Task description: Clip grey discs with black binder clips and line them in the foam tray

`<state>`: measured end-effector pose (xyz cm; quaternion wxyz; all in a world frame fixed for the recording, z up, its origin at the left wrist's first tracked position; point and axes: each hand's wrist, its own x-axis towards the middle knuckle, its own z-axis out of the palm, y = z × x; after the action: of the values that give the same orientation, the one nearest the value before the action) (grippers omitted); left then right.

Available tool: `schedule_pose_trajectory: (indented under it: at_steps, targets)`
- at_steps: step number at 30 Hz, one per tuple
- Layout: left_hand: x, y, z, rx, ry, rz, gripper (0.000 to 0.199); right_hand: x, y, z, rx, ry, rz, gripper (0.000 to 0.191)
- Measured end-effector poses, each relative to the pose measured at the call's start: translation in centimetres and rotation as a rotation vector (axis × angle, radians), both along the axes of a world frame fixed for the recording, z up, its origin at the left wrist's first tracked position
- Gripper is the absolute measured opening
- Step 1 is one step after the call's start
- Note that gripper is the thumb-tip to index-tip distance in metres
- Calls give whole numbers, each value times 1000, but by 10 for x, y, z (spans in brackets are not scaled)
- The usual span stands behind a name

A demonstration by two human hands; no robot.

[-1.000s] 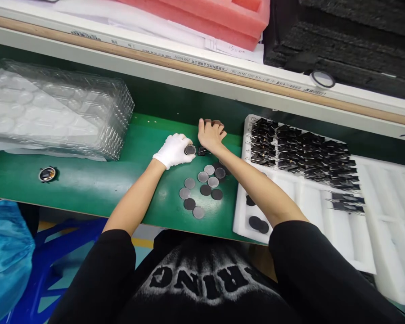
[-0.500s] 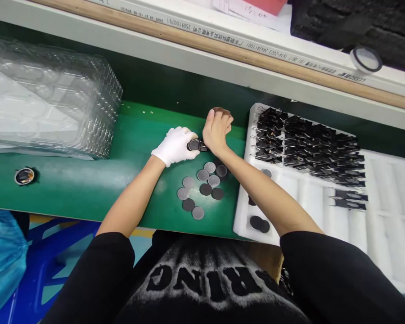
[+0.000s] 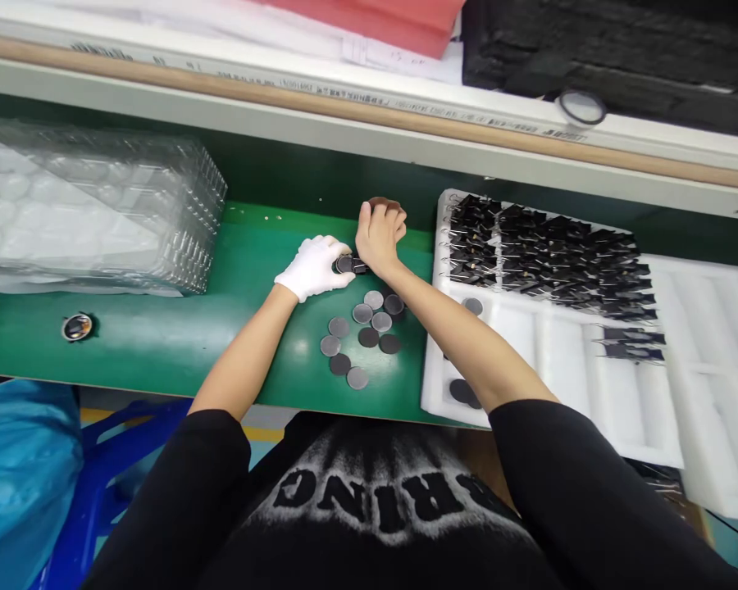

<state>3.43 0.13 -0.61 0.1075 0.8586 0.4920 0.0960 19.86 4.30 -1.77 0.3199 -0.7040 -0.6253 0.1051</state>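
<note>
My left hand (image 3: 317, 266), in a white glove, grips a small round black part (image 3: 344, 264) between thumb and fingers just above the green table. A short dark piece sticks out from this part toward my right hand (image 3: 378, 238). My bare right hand is close beside it, its fingers curled together; what they hold, if anything, is hidden. Several grey and black discs (image 3: 369, 337) lie loose on the table just below my hands, some touching or overlapping. My right forearm passes over the edge of a white foam tray (image 3: 434, 360).
Rows of black parts with thin wires (image 3: 547, 254) fill the tray's far side. Black discs (image 3: 464, 392) lie at its near corner. A stack of clear plastic trays (image 3: 98, 217) stands left, behind a small round part (image 3: 78, 326). A shelf edge (image 3: 344, 123) runs across the back.
The view has shifted, so the shelf shows more and the scene sits slightly differently. My hands stay together around the round black part in nearly the same pose.
</note>
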Motion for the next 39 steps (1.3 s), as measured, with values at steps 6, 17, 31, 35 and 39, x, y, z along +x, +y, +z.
schedule_pose_trajectory:
  at_steps: [6,17,31,35,39]
  targets:
    - [-1,-16,4,84,51,114,63,20,-29,41,24,81,-8,50]
    - [0,-16,2,91,66,104,67,95,-151,27,202,112,403,27]
    - [-15,-15,-2,112,15,69,67,85,-162,-6,202,-384,544,22]
    - [-19,-16,-4,113,-10,54,63,88,-160,-11,210,-388,547,19]
    - [-19,-16,-8,101,-68,63,61,89,-161,-9,172,-366,540,24]
